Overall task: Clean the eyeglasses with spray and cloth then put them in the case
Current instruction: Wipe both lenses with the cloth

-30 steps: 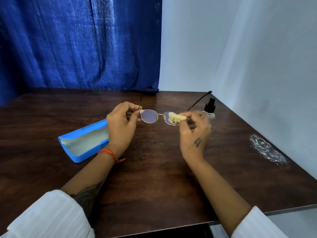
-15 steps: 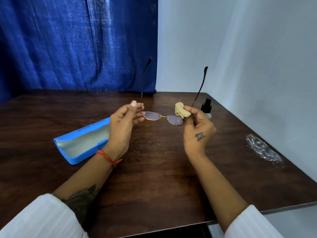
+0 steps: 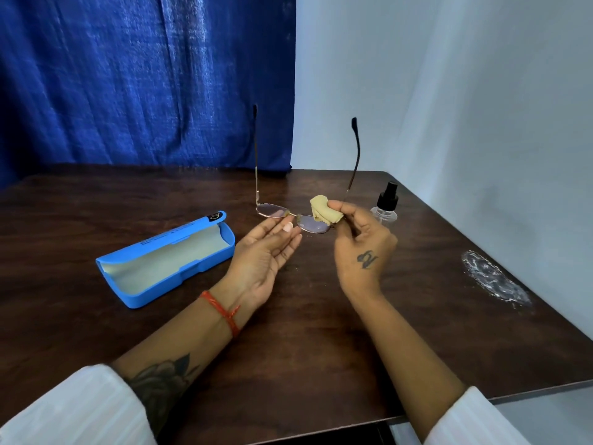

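Thin gold-rimmed eyeglasses (image 3: 272,211) hang above the table with lenses down and both temple arms pointing up. My right hand (image 3: 362,248) pinches the right lens end together with a small folded tan cloth (image 3: 324,211). My left hand (image 3: 266,252) is palm up under the bridge, fingers spread, its fingertips just touching the frame near the nose pads. The blue glasses case (image 3: 167,261) lies open on the table to the left of my left hand. A clear spray bottle with a black pump (image 3: 385,203) stands behind my right hand.
The dark wooden table (image 3: 305,332) ends at a front edge near me and a right edge by the white wall. A crumpled clear plastic wrapper (image 3: 494,279) lies at the table's right side. A blue curtain hangs behind.
The glasses tipped so the temples now point straight up. My left hand let go of the left lens end and opened palm up under the bridge; the right still grips glasses and cloth.
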